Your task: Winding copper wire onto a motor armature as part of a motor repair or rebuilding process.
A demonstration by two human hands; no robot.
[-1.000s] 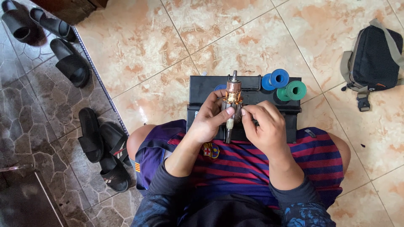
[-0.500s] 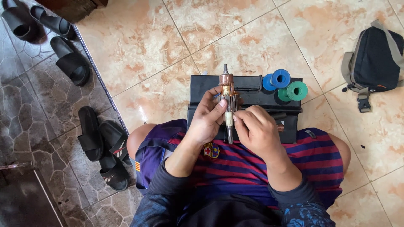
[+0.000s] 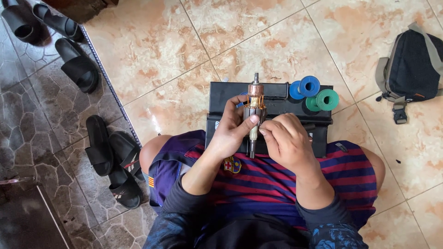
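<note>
I sit on the floor with a motor armature (image 3: 254, 105) held upright over my lap. It has a copper commutator on top, a dark slotted core and a steel shaft that sticks out at both ends. My left hand (image 3: 229, 131) grips the core from the left, thumb across its front. My right hand (image 3: 287, 140) is curled beside the lower shaft, and its fingertips pinch at the core's lower edge. Whether a wire runs between those fingers is too fine to tell.
A black case (image 3: 277, 94) lies on the tiles beyond my knees, with blue spools (image 3: 303, 87) and a green spool (image 3: 327, 99) on its right end. A dark bag (image 3: 408, 67) sits at the far right. Black sandals (image 3: 110, 161) and shoes (image 3: 27, 23) line the left.
The armature has shifted a little left and up across the frames. My right hand has moved in from the right side and now touches the lower core.
</note>
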